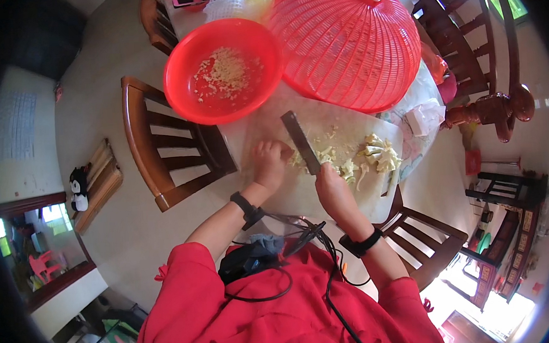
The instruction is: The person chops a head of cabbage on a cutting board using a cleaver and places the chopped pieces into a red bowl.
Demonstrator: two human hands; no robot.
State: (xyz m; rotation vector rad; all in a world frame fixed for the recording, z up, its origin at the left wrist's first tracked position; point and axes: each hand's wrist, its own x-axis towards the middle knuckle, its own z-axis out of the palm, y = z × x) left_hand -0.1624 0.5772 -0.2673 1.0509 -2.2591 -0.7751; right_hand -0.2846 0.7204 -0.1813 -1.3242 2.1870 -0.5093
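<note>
My right hand (335, 191) grips a cleaver (299, 140) by its handle, the dark broad blade pointing away from me over a pale board (280, 201). To its left, my left hand (270, 164) rests on the board with bent fingers. The fingertips are next to small cauliflower pieces (296, 160); whether they pinch one is hidden. Chopped bits (327, 155) lie beside and partly behind the blade. Farther right sits a larger cauliflower piece (380, 154) with its stalks. Beyond my left hand, a red plastic basin (184, 99) contains finely chopped pale bits (226, 74).
A red mesh food cover (347, 51) stands beside the basin. Crumpled white tissue (425, 116) lies on the floral tablecloth (413, 152) at right. Wooden chairs stand at left (138, 146) and lower right (427, 238). Black cables (325, 243) hang across my front.
</note>
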